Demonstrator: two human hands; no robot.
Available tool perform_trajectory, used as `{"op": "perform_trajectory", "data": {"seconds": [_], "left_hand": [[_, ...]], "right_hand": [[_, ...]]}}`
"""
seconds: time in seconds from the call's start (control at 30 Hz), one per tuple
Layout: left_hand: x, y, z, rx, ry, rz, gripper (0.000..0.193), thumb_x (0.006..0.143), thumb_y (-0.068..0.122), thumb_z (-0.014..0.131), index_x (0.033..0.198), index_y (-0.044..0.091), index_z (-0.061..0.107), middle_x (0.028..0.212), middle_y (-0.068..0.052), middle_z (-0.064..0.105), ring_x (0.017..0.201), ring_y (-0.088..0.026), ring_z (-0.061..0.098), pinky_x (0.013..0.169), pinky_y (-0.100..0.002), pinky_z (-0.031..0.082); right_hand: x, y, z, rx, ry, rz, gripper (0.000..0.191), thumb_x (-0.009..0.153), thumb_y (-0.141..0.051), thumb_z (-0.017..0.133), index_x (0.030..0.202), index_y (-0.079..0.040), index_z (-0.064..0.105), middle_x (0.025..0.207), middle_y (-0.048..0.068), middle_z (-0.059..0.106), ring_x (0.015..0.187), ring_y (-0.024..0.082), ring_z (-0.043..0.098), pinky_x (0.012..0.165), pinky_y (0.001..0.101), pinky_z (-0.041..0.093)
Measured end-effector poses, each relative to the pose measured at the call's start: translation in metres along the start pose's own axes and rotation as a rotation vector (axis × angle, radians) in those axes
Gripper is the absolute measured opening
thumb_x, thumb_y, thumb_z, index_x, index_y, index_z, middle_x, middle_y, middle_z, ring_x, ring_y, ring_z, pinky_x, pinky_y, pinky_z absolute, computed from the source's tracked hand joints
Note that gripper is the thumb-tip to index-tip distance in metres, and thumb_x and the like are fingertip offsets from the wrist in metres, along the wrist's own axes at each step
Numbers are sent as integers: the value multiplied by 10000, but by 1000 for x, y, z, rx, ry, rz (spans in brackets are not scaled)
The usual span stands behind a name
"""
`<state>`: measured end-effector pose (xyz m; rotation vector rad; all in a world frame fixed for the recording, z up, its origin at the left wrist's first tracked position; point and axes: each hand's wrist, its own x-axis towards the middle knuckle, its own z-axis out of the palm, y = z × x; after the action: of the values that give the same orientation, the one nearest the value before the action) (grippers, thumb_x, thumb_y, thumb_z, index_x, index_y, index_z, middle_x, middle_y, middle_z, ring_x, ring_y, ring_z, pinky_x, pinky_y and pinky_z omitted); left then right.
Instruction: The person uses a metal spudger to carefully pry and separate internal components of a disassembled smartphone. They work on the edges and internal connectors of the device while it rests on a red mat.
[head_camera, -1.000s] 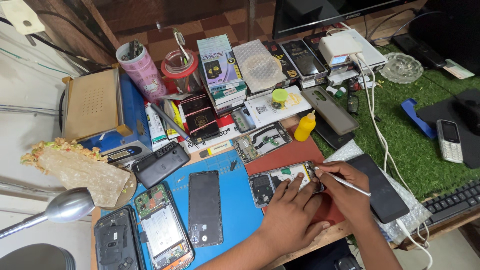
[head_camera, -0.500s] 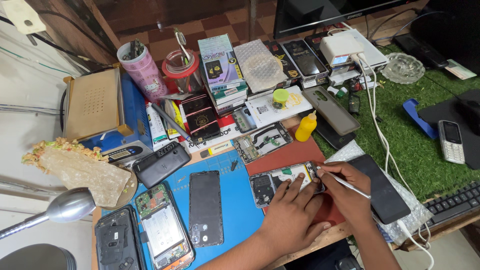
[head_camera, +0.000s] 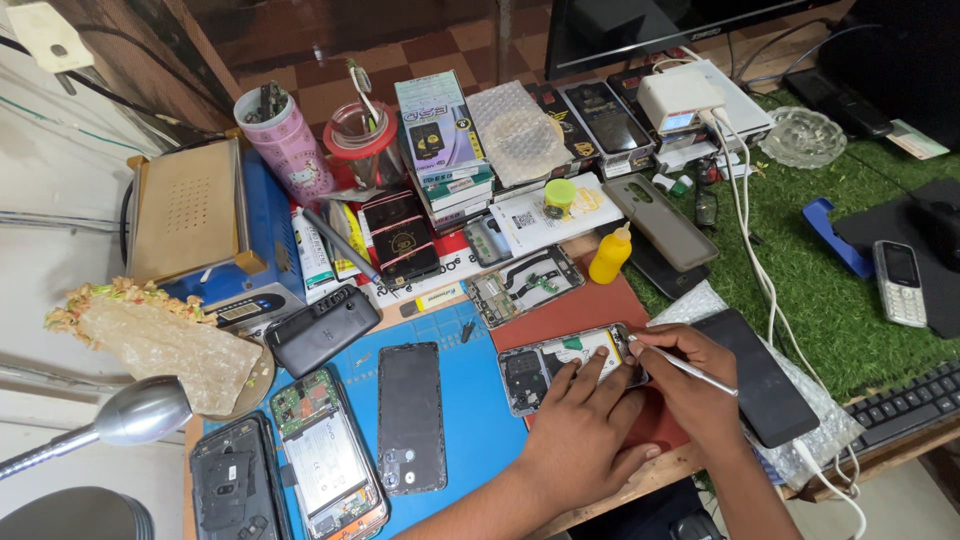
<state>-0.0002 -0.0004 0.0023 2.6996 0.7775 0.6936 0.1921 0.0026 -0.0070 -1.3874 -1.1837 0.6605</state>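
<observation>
The right hand (head_camera: 690, 385) has a pen-like grip on a thin tool (head_camera: 690, 368), its tip down at the edge of the opened phone (head_camera: 565, 365), fine control for small parts. The left hand (head_camera: 580, 430) grips nothing: its fingers press flat on the phone, pinning it so it cannot slide. The phone lies where the red mat (head_camera: 590, 310) meets the blue mat (head_camera: 470, 400), near the surface's front edge. A black back cover (head_camera: 410, 415) and another opened phone (head_camera: 325, 465) lie apart on the blue mat, out of the way.

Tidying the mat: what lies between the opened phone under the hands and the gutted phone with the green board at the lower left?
In the head view, a black rear phone panel lies face-down on the blue mat between them.
</observation>
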Motion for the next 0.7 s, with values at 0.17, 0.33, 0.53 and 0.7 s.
{"op": "perform_trajectory", "data": {"seconds": [0.17,0.33,0.53,0.7], "left_hand": [[1,0,1,3,-18,-3,601,974,501,605,1316,10,652,1481,-245,542,1464,-462,420,1206,-596,279],[1,0,0,-6,-29,-12,595,970,495,606,1307,8,654,1475,-243,545,1464,-461,421,1208,-596,277],[0,0,0,-5,-18,-6,588,973,492,607,1307,10,656,1480,-240,547,1466,-459,423,1213,-592,276],[0,0,1,-1,-18,-7,596,974,496,605,1315,9,652,1477,-241,546,1462,-460,423,1212,-594,276]], "right_hand": [[-3,-1,-1,36,54,126,143,884,15,723,1022,26,756,948,87,759,833,90,677,723,234,546],[-5,-3,-1,91,100,126,147,891,14,713,1033,41,742,943,76,748,846,70,665,746,213,531],[-2,-5,2,59,77,110,154,894,2,734,1042,38,757,920,67,755,806,57,641,706,206,513],[-1,-4,2,8,52,52,152,878,1,737,1024,31,767,928,68,773,795,54,644,690,204,524]]}}
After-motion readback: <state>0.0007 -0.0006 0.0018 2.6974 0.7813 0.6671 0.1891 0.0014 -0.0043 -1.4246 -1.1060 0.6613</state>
